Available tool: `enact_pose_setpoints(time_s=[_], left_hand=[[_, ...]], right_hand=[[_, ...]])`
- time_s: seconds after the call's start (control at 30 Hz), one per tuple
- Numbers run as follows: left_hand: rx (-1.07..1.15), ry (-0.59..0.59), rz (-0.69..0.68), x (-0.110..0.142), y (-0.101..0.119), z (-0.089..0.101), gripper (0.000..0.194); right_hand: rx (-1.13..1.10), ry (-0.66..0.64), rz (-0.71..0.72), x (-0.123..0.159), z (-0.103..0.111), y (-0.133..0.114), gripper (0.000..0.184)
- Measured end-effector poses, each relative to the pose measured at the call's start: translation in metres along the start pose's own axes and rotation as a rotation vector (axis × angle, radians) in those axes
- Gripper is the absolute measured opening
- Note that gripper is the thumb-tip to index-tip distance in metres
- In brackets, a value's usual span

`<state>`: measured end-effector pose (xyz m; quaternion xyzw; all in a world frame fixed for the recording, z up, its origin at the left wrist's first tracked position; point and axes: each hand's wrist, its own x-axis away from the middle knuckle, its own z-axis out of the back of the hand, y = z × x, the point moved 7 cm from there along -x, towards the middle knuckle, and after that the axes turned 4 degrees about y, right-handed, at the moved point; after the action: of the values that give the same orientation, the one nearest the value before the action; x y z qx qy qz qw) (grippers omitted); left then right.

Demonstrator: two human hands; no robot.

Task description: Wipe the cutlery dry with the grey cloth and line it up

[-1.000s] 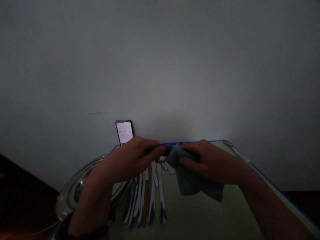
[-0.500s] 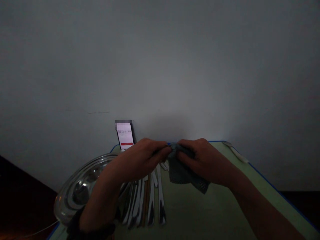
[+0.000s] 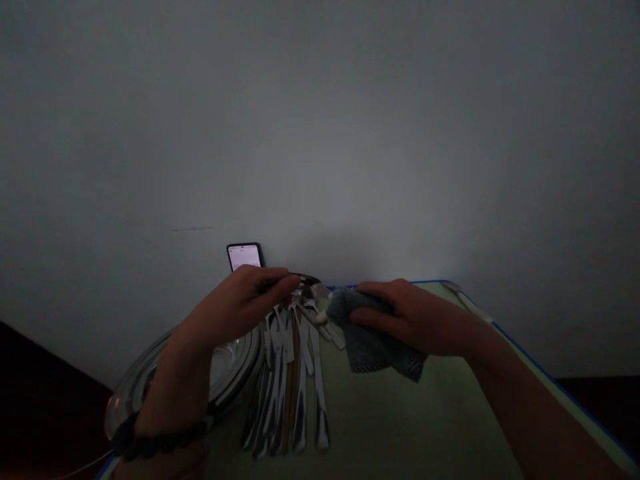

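Observation:
My left hand [image 3: 253, 293] is closed in a pinch on a piece of metal cutlery [image 3: 309, 278]. Its dark, curved end sticks out to the right of my fingertips, and I cannot tell its exact kind. My right hand [image 3: 400, 313] grips a bunched grey-blue cloth [image 3: 373, 340], whose lower corners hang down over the table. A gap separates the cloth from my left fingers. Below and between the hands lie several metal knives, forks and other utensils [image 3: 301, 407], side by side with handles toward me. A brown stick-like piece [image 3: 289, 413] is among them.
A large shiny metal bowl [image 3: 235, 370] stands at the left, partly behind my left forearm. A lit phone [image 3: 245, 255] leans on the wall [image 3: 320, 133]. A pale, long object [image 3: 473, 305] lies along the right edge of the green table [image 3: 400, 427].
My left hand has moved left, away from the cloth, with the piece of cutlery now showing at its fingertips. My right hand still grips the cloth in nearly the same place.

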<state>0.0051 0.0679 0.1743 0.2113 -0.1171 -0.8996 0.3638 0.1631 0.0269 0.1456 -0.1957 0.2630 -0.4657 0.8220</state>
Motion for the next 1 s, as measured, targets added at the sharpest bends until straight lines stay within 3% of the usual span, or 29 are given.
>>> enact_pose_setpoints(time_s=[0.13, 0.43, 0.73, 1.0], left_hand=[[0.055, 0.007, 0.015, 0.000, -0.001, -0.001, 0.035], [0.036, -0.033, -0.038, -0.002, 0.026, -0.006, 0.037], [0.153, -0.053, 0.099, 0.004, 0.015, -0.007, 0.049], [0.046, -0.156, -0.040, -0.002, 0.038, -0.020, 0.038]], right_hand=[[-0.045, -0.041, -0.018, 0.007, 0.007, 0.006, 0.031], [0.012, -0.005, 0.013, 0.005, 0.007, -0.007, 0.023], [0.054, 0.024, 0.040, 0.003, 0.007, -0.010, 0.022], [0.074, 0.022, 0.039, 0.004, 0.005, -0.012, 0.018]])
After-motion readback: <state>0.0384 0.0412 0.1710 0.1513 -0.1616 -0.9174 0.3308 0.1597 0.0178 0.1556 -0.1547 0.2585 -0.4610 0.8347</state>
